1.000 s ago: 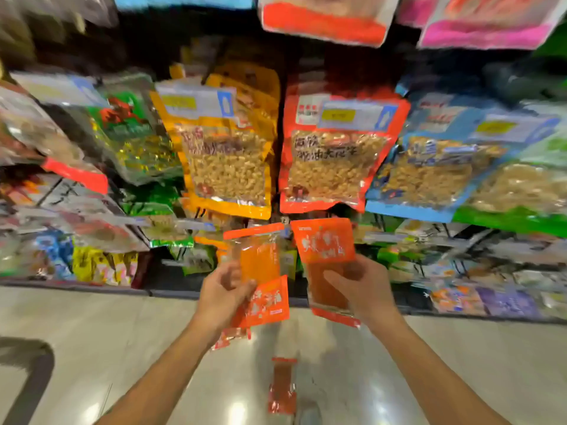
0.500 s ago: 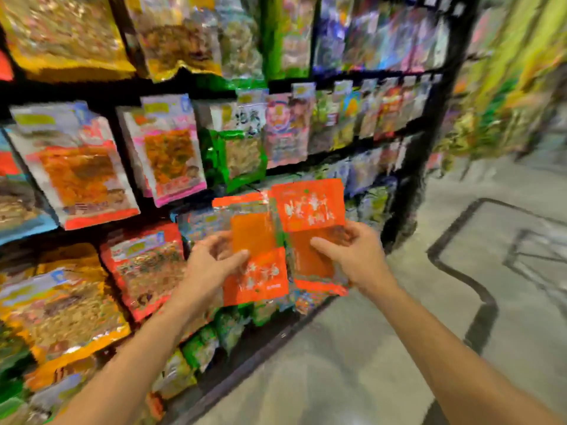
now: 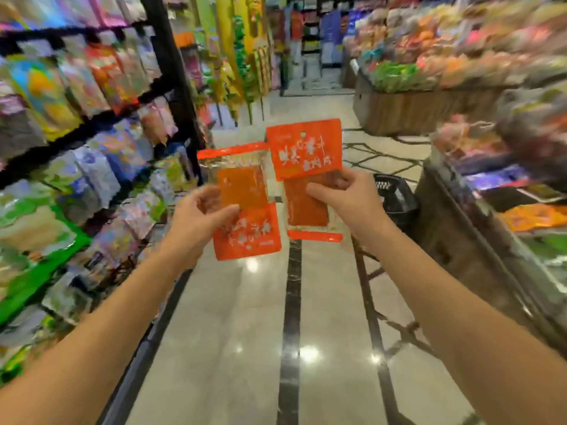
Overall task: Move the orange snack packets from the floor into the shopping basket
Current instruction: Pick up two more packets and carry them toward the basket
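Ahead, black basket [image 3: 395,194] behind right hand [image 3: 352,200], each hand grasping an orange packet [image 3: 245,207].

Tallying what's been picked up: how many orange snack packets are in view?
2: one packet in the left hand, one packet in the right hand. Others may be out of frame.

Glossy beige tiled floor [image 3: 233,317] with dark inlaid stripes [image 3: 293,302] running down the aisle and ceiling lights mirrored in it. On the left, black shelving rack [image 3: 171,72] crammed with blurred colourful snack bags [image 3: 61,96]. On the right, wood-fronted display bins [image 3: 408,115] heaped with bright packaged goods [image 3: 445,41]. Far down the aisle, more shelves [image 3: 310,29], too blurred to read.
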`<state>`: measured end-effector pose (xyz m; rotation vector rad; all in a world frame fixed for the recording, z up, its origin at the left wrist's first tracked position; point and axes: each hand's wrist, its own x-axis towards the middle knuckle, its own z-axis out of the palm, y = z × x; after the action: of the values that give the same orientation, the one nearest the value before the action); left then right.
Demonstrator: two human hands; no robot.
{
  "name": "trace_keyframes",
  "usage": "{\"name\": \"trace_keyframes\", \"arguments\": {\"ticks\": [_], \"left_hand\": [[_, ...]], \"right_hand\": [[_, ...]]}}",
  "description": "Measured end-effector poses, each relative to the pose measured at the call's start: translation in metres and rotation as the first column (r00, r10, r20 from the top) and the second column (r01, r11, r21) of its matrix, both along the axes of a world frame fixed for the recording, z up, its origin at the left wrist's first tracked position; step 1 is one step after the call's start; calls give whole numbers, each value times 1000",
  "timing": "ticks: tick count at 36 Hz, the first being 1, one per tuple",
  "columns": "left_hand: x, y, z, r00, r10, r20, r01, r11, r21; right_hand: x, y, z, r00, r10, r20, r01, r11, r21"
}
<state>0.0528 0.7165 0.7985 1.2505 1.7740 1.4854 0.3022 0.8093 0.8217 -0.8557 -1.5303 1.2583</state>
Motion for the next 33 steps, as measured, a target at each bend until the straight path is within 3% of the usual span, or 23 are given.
{"name": "trace_keyframes", "arguments": {"ticks": [8,15,33], "left_hand": [[164,146,-17,971,-215,103,219,975,-29],[256,238,-27,925,-319,205,336,940,-55],[281,524,-64,846,-473,246,508,855,-103]], "right_hand": [[173,96,-22,982,-191,-15,191,982,-13],[268,163,-41,943,-332,11,332,943,-14],[290,419,-74,875,-476,84,483,867,-120]]}}
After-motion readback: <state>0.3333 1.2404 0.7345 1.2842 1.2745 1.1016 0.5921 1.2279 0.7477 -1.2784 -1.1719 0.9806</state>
